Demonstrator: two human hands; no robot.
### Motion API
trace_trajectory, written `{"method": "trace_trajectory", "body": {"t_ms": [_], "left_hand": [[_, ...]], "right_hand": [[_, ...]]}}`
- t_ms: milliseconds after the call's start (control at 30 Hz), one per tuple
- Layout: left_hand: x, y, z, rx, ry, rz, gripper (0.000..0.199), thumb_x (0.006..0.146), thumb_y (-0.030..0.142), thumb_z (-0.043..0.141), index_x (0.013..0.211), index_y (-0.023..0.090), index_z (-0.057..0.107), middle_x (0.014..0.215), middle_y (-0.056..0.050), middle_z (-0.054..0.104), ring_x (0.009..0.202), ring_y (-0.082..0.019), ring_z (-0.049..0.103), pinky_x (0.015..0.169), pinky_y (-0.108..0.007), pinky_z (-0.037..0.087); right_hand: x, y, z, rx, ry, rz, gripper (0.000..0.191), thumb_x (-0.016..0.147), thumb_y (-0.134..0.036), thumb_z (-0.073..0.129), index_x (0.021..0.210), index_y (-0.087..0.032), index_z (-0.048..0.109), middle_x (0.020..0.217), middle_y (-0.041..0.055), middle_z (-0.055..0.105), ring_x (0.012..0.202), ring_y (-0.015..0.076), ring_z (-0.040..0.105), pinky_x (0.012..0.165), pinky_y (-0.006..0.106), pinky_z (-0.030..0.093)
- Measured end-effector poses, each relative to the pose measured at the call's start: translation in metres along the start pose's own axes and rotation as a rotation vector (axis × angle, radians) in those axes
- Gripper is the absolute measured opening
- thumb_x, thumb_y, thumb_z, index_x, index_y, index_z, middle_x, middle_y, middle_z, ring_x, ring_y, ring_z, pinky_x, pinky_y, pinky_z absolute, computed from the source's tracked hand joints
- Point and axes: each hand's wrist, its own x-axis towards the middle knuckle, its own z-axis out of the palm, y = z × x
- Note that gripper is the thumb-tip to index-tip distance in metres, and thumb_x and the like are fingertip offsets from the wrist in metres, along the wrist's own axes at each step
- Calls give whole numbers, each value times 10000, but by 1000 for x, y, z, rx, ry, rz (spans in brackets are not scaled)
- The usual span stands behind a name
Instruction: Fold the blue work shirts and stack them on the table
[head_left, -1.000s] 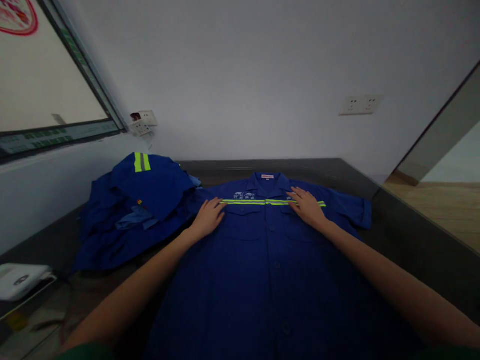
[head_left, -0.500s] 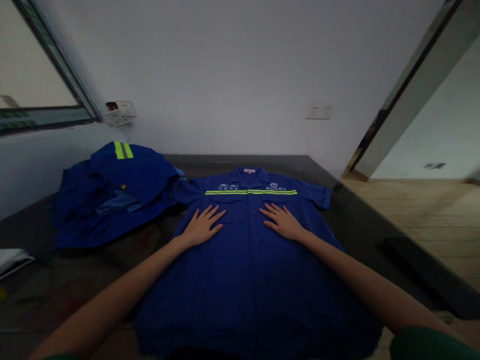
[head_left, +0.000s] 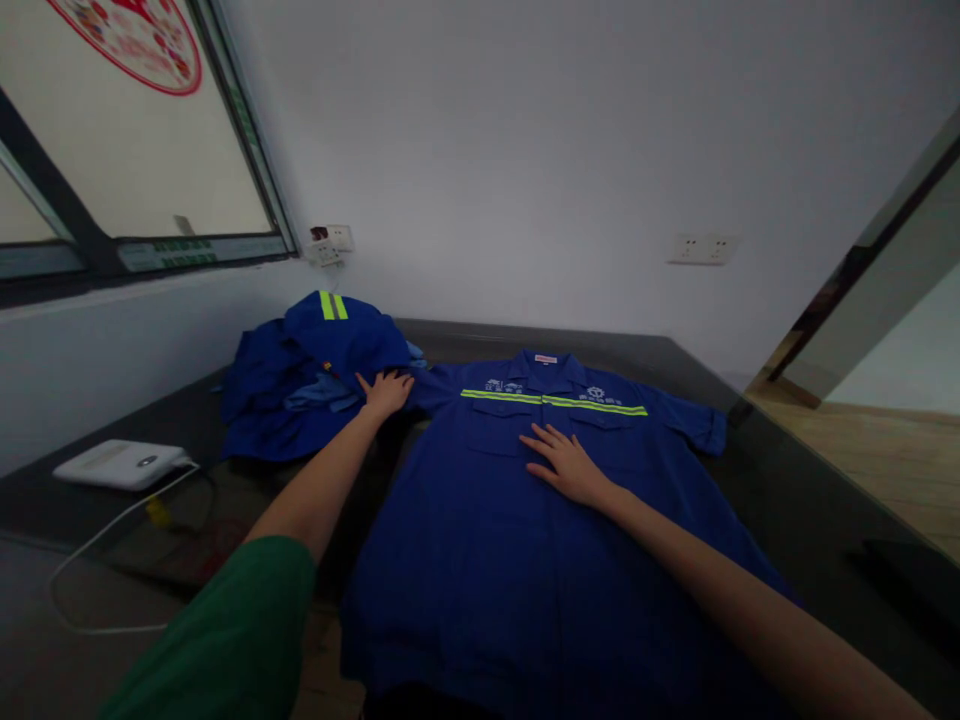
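Note:
A blue work shirt (head_left: 487, 540) with a yellow-green reflective stripe lies spread face up on the dark table, collar at the far side. My right hand (head_left: 570, 465) rests on its chest beside the button front, fingers spread, holding nothing. Out to the left, my left hand (head_left: 385, 393) reaches to where the shirt's sleeve meets a heap of blue clothes (head_left: 259, 365). Its fingers are spread and lie against the cloth; whether they touch the sleeve or the heap I cannot tell.
On the dark table (head_left: 739, 490), a white device (head_left: 124, 463) with a white cable (head_left: 97, 540) lies at the left. A dark flat object (head_left: 911, 580) is at the right edge. Behind are a wall with sockets (head_left: 703, 249) and a window at left.
My left hand has moved off the shirt's chest, left and away from me to the heap. My right hand stays on the shirt. The view has turned left.

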Motion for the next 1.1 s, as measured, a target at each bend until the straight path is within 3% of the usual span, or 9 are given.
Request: {"method": "trace_trajectory", "body": {"t_ms": [100, 233, 367, 567, 700, 800, 867, 967, 1100], "left_hand": [[19, -26, 3, -2, -81, -94, 539, 977, 449, 180, 1281, 286, 594, 1365, -114, 559, 1299, -367, 448, 1061, -716, 101], [37, -53, 11, 4, -18, -122, 490, 971, 441, 219, 1367, 353, 495, 1484, -54, 431, 1387, -338, 332, 1097, -660, 92], [54, -98, 17, -12, -2, -193, 512, 961, 483, 245, 1405, 338, 455, 1478, -80, 437, 1344, -358, 394, 1087, -635, 202], [53, -144, 17, 7, -5, -235, 485, 963, 400, 283, 1410, 324, 456, 1359, -131, 554, 1251, -388, 482, 1033, -679, 248], [35, -106, 11, 81, 105, -168, 437, 902, 244, 405, 1302, 237, 579, 1270, -174, 592, 1209, -405, 487, 1025, -759, 94], [27, -55, 7, 76, 290, 39, 386, 886, 234, 449, 1233, 250, 617, 1293, -135, 573, 1256, -363, 435, 1070, -723, 51], [29, -22, 9, 38, 294, 165, 371, 894, 239, 452, 1226, 273, 615, 1332, -100, 553, 1308, -328, 385, 1099, -690, 43], [41, 11, 23, 5, 164, 335, 407, 914, 268, 445, 1304, 279, 561, 1448, -78, 459, 1395, -305, 279, 1126, -644, 69], [58, 21, 50, -46, -152, 435, 488, 962, 394, 358, 1444, 325, 391, 1561, -52, 290, 1443, -317, 197, 1117, -589, 204]], "right_hand": [[11, -19, 5, 16, -42, -36, 607, 919, -646, 323, 1464, -380, 339, 1567, 20, 249, 1443, 351, 170, 1077, 712, 133], [16, -18, 8, 43, -44, -54, 608, 914, -665, 297, 1467, -411, 311, 1569, -4, 232, 1448, 335, 159, 1101, 692, 92], [15, -14, 8, 48, -61, -62, 586, 920, -644, 320, 1466, -433, 285, 1571, -15, 214, 1450, 326, 154, 1113, 681, 85], [21, -21, 6, 37, -92, -65, 580, 933, -618, 327, 1474, -420, 267, 1573, -21, 212, 1450, 339, 134, 1101, 699, 76], [27, -30, 10, 45, -72, -109, 573, 936, -600, 345, 1474, -413, 281, 1572, -10, 225, 1447, 347, 144, 1095, 706, 73], [33, -36, 10, 55, -79, -110, 581, 931, -578, 390, 1476, -401, 291, 1573, 8, 235, 1445, 358, 147, 1079, 726, 77], [39, -40, 6, 55, -107, -95, 588, 914, -567, 444, 1463, -382, 339, 1560, 33, 280, 1440, 372, 156, 1058, 749, 88], [49, -45, 2, 38, -86, -97, 553, 900, -540, 500, 1407, -323, 457, 1501, 78, 396, 1432, 365, 192, 1075, 722, 120], [58, -47, 7, 33, -32, -126, 536, 928, -521, 460, 1423, -318, 436, 1512, 74, 380, 1422, 337, 240, 1110, 652, 167]]}}
